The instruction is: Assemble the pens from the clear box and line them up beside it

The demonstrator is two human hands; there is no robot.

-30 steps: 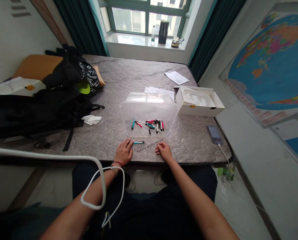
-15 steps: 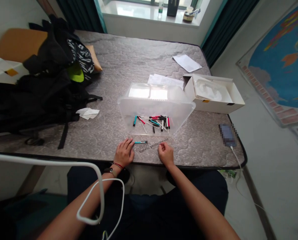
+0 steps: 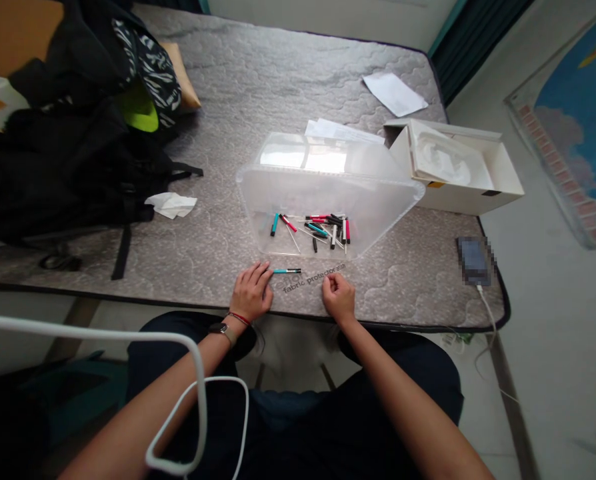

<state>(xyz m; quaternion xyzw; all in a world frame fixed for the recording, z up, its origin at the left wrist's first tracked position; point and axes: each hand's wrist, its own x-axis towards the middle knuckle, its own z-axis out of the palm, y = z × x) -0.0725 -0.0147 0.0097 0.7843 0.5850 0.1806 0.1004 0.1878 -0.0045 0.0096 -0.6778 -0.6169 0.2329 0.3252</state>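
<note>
A bedroom: a bare quilted mattress serves as the work area, with a wall-hung world map and a black backpack around it.

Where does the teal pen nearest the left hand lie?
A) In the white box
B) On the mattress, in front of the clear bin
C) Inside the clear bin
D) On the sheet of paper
B: the teal pen lies on the mattress, outside the front wall of the clear bin, beside the fingers of the left hand.

Storage tub: clear plastic, glossy, faintly frosted. Pen: glossy plastic. Mattress: quilted cloth, matt, rough. Carton: white card, smooth. Backpack: black cloth.
</note>
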